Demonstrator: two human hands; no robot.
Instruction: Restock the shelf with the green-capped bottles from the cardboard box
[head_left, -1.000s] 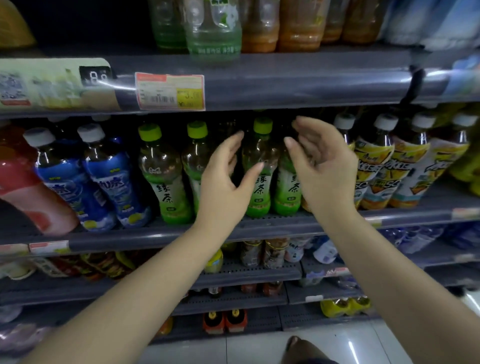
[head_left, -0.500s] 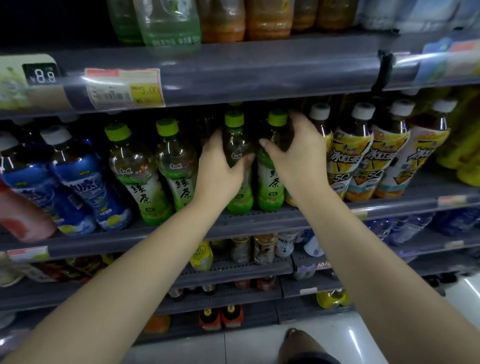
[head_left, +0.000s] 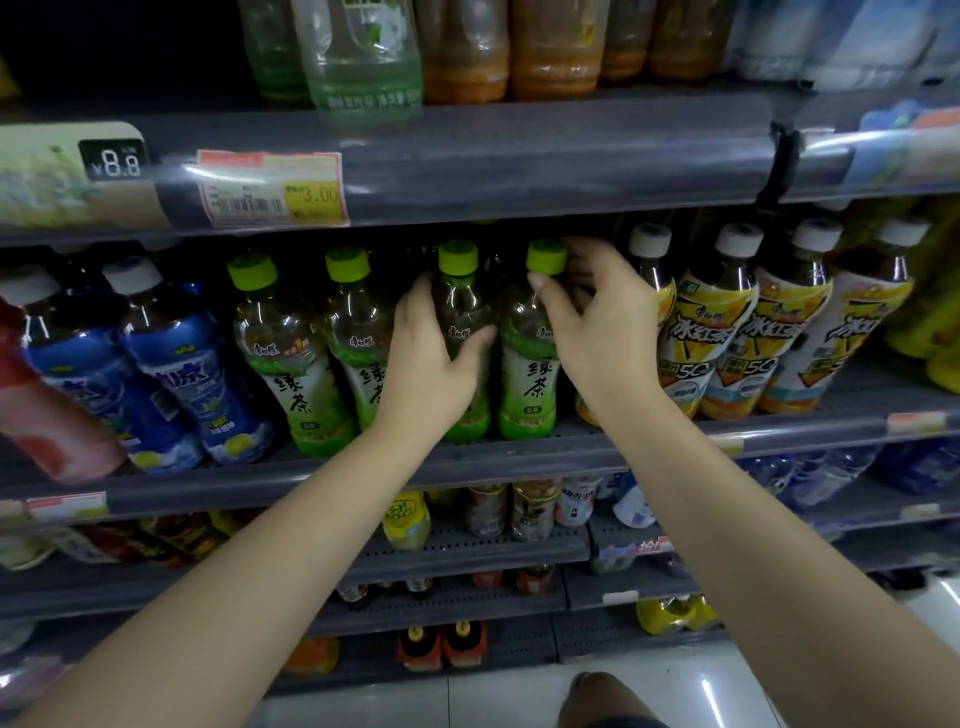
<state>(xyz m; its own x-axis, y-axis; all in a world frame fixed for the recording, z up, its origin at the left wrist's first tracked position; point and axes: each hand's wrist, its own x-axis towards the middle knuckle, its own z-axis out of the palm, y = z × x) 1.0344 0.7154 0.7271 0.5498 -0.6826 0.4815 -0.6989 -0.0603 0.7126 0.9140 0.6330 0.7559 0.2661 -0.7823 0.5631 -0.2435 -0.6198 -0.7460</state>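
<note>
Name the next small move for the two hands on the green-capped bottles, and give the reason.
Probably nudge both bottles back and let go. The left hand wraps the third green-capped bottle; the right hand grips the fourth green-capped bottle; both stand upright at the shelf front edge.

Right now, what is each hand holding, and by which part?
Left hand grips a green-capped bottle round its upper body. Right hand holds the neighbouring green-capped bottle near its shoulder.

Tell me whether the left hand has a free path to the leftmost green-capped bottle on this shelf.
Probably yes. The left hand grips the third green-capped bottle in the row; the leftmost green-capped bottle stands at the shelf front with nothing before it, so letting go and shifting left should do.
</note>
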